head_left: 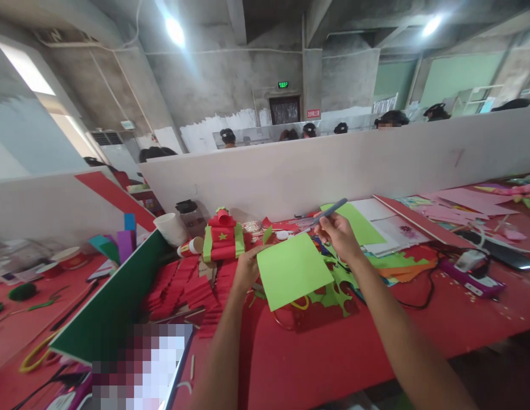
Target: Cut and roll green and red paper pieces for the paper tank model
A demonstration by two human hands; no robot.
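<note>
My left hand [248, 266] grips the left edge of a light green square sheet [294, 270], which is held tilted above the red table. A grey pen-like tool [333, 209] is pinched in my right hand [339, 234], just beyond the sheet's upper right corner. Green cut-out scraps [342, 289] lie beneath and to the right of the sheet. Left of my left hand are stacks of red paper strips [198, 290]. Behind them stands a red and green paper model with a yellow star [222, 236].
A green board [106, 302] leans at left, near a pixelated screen [162, 364]. A white partition [268, 185] runs behind the table [316, 364]. White papers [388, 225], a purple power strip [472, 278] and black cable lie right. Several people's heads show beyond the partition.
</note>
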